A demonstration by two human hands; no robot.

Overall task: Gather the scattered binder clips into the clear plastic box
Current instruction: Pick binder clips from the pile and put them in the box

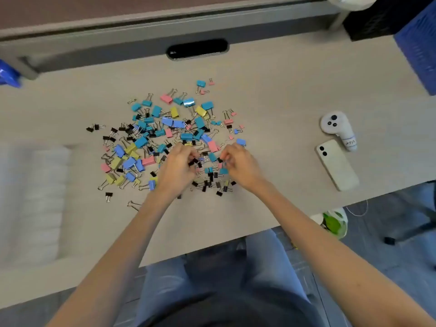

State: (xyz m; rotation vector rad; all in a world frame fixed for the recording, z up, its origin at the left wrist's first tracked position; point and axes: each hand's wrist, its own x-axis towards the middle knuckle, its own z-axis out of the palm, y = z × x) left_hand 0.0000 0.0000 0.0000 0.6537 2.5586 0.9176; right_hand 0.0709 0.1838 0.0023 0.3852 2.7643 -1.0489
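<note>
The left hand [175, 168] curls its fingers and pinches a black clip [193, 161] at the near side of the heap. The right hand [239, 165], also curled, seems to pinch a small dark clip [220, 159], though blur hides the grip. The binder clips [173, 122] lie spread on the desk [271, 90], pointing every way, the heap longer left to right. The clear plastic box [40, 197] sits well left, its long axis running away from the person.

Open desk [278, 128] between binder clips [165, 135] and phone [337, 165]; controller [336, 128] just behind phone.
</note>
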